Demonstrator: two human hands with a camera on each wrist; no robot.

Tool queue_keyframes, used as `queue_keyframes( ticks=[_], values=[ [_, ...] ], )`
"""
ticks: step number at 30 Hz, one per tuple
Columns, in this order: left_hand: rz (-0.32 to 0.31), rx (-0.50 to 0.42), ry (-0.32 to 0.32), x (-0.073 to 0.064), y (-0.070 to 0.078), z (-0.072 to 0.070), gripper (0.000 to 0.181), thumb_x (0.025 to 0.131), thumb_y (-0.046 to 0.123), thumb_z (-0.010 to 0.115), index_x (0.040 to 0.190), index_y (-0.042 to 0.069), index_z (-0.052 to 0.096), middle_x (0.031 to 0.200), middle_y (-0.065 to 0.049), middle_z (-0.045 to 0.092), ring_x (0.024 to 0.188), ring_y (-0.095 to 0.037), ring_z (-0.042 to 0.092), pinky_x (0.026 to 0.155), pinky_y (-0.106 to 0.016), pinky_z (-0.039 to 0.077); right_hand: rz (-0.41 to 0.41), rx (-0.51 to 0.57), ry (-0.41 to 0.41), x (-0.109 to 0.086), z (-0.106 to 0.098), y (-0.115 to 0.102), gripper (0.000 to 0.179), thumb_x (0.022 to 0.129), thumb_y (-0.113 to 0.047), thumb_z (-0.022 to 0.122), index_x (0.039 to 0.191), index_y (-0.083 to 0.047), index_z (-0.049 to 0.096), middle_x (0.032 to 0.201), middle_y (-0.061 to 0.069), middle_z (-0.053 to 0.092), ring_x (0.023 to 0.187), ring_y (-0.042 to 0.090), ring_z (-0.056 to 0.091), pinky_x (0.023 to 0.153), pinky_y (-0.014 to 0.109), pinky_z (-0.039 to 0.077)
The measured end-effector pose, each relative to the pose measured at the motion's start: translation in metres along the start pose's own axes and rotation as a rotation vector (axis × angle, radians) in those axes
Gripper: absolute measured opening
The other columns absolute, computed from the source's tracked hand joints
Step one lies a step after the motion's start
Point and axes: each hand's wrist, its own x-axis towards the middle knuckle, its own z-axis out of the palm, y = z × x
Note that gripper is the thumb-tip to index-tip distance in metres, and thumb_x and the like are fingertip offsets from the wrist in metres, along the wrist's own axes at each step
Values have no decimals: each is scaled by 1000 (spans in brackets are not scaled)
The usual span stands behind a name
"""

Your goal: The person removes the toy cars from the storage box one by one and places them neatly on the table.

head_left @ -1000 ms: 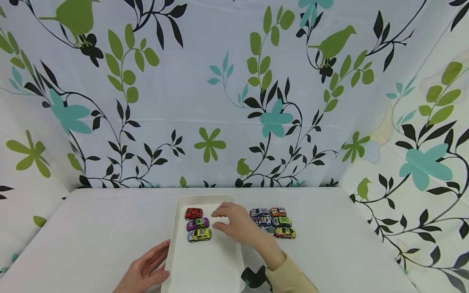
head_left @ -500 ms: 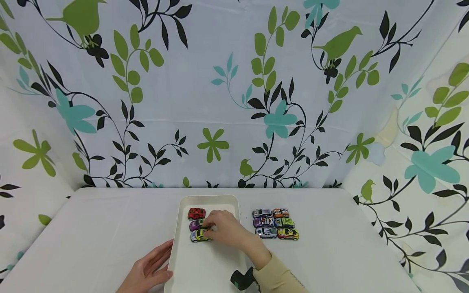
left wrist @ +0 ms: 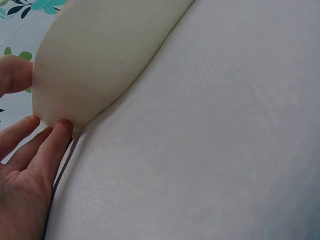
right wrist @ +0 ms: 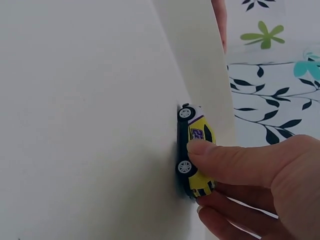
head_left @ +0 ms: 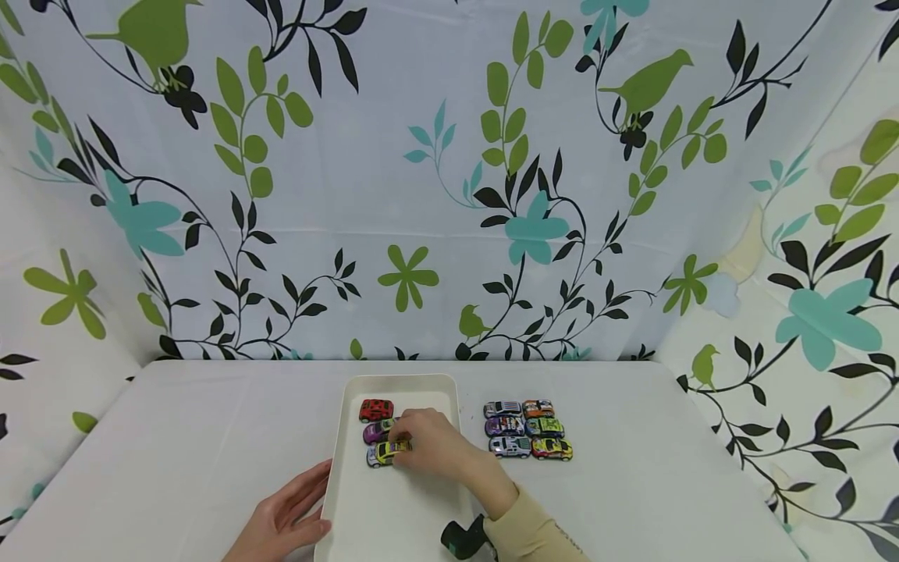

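My right hand (head_left: 437, 446) pinches a yellow toy car (head_left: 380, 454) between thumb and fingers, inside a white tray (head_left: 386, 511). In the right wrist view the same yellow car (right wrist: 199, 131) shows a purple number on its side, with the thumb (right wrist: 225, 161) across its door. Just behind it in the tray are a purple toy car (head_left: 374, 432), partly covered by the fingers, and a red toy car (head_left: 375, 410). My left hand (head_left: 284, 515) rests against the tray's left side. Its fairly straight fingertips touch the outer wall (left wrist: 100, 65) in the left wrist view.
Several toy cars stand in two columns on the white table right of the tray, among them a silver car (head_left: 510, 446) and an orange car (head_left: 538, 408). A black wrist strap (head_left: 462, 538) is below the right hand. Patterned cloth (head_left: 316, 195) hangs behind the table.
My right hand has come down leftward from above the tray onto the yellow toy car. Since half a second ago the car has shifted slightly rightward and nearer. The left hand stays at the tray.
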Motion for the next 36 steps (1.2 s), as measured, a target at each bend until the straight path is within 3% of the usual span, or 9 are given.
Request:
queue_keyframes(
  ticks=[2,3,5,9,13,19,26,36],
  values=[
    [1,3,4,1,0,0,79,95,12,68,155,-6,22,161,-28,20,144,-28,38,105,-32,52,8,-11,-4,-1,0,-1,20,80,-16,83,100,-14,77,98,-8,72,91,5,59,92,25,51],
    [-4,9,8,1,0,1,79,95,13,68,156,-6,22,162,-27,21,145,-30,37,105,-32,52,13,-14,-6,-1,0,-1,21,80,-17,83,100,-14,77,98,-8,73,92,5,60,94,26,50],
    [-4,9,9,1,0,1,78,95,12,68,156,-5,22,162,-26,21,143,-23,41,105,-31,52,22,-12,-11,-1,0,-2,21,80,-17,84,100,-15,77,98,-9,73,93,5,60,94,26,50],
    [0,-4,-5,0,0,0,79,95,12,68,156,-4,22,162,-25,20,126,7,49,105,-28,51,28,-6,-14,-3,-1,0,22,79,-17,84,100,-16,77,98,-10,74,93,5,59,95,27,49],
    [-1,-17,-14,0,1,1,80,94,11,68,156,-4,21,163,-25,18,116,17,50,105,-26,51,31,25,-8,-6,-5,2,23,79,-14,84,100,-14,77,98,-8,74,93,5,60,92,25,51],
    [-9,-19,-10,0,1,1,82,93,12,69,157,-3,20,163,-24,18,114,19,50,106,-27,51,21,54,3,-10,-13,4,23,79,-9,82,101,-10,77,97,-4,74,87,4,61,82,17,53],
    [-7,-23,-14,0,0,0,81,94,11,68,157,-4,20,163,-25,18,114,19,50,104,-27,52,31,28,36,-18,-21,11,19,80,-13,83,97,-13,76,91,-7,72,83,4,58,78,20,51],
    [0,-37,-20,-1,-1,0,80,94,10,67,156,-6,19,162,-26,17,115,18,50,104,-27,52,27,95,111,-36,-34,25,18,83,-9,79,101,-10,76,99,0,74,92,11,65,85,28,55]
  ],
)
